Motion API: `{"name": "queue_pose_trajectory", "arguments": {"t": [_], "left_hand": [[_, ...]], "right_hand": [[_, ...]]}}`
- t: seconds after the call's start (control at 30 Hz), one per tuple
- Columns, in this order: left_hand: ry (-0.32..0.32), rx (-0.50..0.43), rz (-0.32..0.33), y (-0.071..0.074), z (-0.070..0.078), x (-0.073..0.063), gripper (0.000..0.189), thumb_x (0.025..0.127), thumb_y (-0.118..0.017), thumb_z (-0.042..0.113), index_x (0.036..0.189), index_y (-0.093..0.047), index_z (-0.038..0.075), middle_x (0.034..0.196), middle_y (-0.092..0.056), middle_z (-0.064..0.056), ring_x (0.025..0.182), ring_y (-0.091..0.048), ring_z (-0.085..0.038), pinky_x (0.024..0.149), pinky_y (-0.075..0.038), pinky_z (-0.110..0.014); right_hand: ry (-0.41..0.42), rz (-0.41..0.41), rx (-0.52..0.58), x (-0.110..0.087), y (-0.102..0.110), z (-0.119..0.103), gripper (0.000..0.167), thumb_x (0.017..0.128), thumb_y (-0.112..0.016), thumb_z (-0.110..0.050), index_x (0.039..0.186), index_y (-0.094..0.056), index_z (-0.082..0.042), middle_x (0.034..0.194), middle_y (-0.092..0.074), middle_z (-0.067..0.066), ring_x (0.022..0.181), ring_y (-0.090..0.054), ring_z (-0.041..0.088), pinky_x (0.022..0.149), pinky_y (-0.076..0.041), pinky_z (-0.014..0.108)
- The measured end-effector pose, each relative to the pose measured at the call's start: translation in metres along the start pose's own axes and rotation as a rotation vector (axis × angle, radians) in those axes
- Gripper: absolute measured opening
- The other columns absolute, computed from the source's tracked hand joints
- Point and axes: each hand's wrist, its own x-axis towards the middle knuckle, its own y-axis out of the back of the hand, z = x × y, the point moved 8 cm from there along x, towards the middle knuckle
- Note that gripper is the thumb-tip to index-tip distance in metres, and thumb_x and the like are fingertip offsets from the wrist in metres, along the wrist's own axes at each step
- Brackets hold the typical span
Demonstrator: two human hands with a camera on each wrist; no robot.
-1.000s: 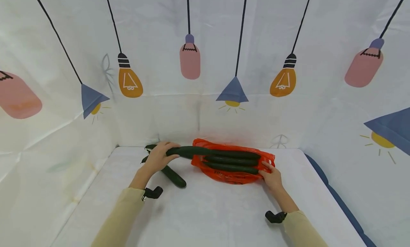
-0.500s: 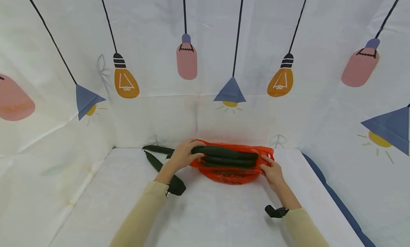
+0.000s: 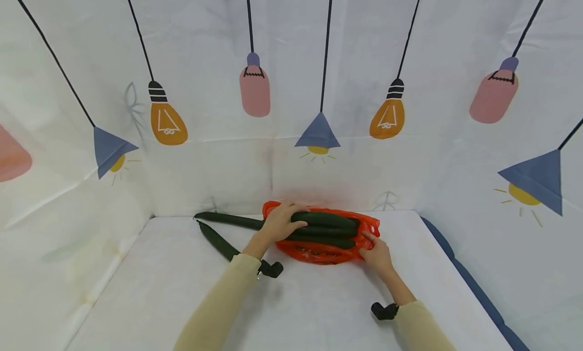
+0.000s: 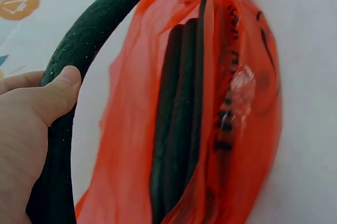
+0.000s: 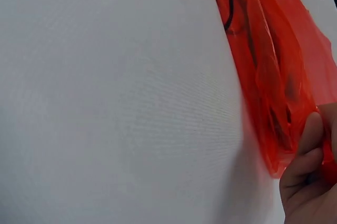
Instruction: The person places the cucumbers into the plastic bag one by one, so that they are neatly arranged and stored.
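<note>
My left hand (image 3: pixel 280 225) grips a dark green cucumber (image 4: pixel 92 37), thumb and fingers wrapped round it. The cucumber hangs lengthwise over the red plastic bag (image 3: pixel 314 255), which lies on its side, its mouth gaping upward. Inside the bag, three more cucumbers (image 4: pixel 179 113) lie side by side, as the left wrist view shows. At the bag's right end my right hand (image 3: pixel 379 256) pinches the plastic between thumb and fingers. Black print runs along the bag's near side.
Two loose cucumbers lie left of the bag: one (image 3: pixel 227 219) near the back edge, the other (image 3: pixel 216 239) slanting toward my left wrist, which partly covers it. A white table (image 3: pixel 319 310) bears everything. Behind it hangs a white cloth (image 3: pixel 214 174) printed with lamps.
My left hand has carried the cucumber rightward from the loose ones to above the bag. My right hand keeps its hold on the bag's end. The head view has shifted slightly.
</note>
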Motion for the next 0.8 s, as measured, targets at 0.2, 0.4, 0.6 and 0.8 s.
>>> {"name": "queue_pose_trajectory", "arguments": {"t": [0.2, 0.4, 0.6, 0.8], "left_hand": [[-0.013, -0.030, -0.008, -0.018, 0.005, 0.010, 0.038, 0.089, -0.071, 0.035, 0.125, -0.062, 0.027, 0.121, -0.061, 0.002, 0.109, -0.057, -0.019, 0.091, -0.047, -0.039], [-0.049, -0.005, -0.033, -0.028, 0.009, 0.023, 0.036, 0.089, -0.070, 0.036, 0.124, -0.063, 0.027, 0.121, -0.061, 0.004, 0.108, -0.058, -0.017, 0.088, -0.048, -0.037], [-0.040, 0.003, -0.100, -0.042, 0.008, 0.035, 0.035, 0.091, -0.068, 0.036, 0.124, -0.062, 0.027, 0.123, -0.060, 0.005, 0.110, -0.057, -0.016, 0.091, -0.047, -0.037], [-0.004, -0.012, -0.133, -0.056, 0.004, 0.041, 0.032, 0.091, -0.069, 0.034, 0.121, -0.062, 0.026, 0.117, -0.061, 0.005, 0.107, -0.056, -0.016, 0.092, -0.046, -0.037]], "right_hand": [[0.006, -0.014, -0.012, -0.005, -0.002, -0.001, 0.059, 0.080, -0.057, 0.006, 0.138, -0.050, 0.003, 0.118, -0.055, 0.026, 0.095, -0.050, 0.036, 0.060, -0.048, 0.030], [0.014, -0.013, -0.005, -0.006, 0.001, -0.002, 0.058, 0.081, -0.058, 0.004, 0.138, -0.050, 0.003, 0.122, -0.055, 0.026, 0.101, -0.049, 0.038, 0.067, -0.050, 0.032], [-0.005, -0.013, -0.009, -0.007, 0.002, 0.001, 0.058, 0.082, -0.059, 0.003, 0.139, -0.048, 0.004, 0.126, -0.054, 0.025, 0.104, -0.048, 0.037, 0.068, -0.050, 0.032], [-0.026, -0.003, 0.009, -0.009, 0.002, 0.003, 0.059, 0.081, -0.058, 0.004, 0.139, -0.049, 0.002, 0.118, -0.054, 0.023, 0.099, -0.049, 0.036, 0.060, -0.048, 0.030]]}}
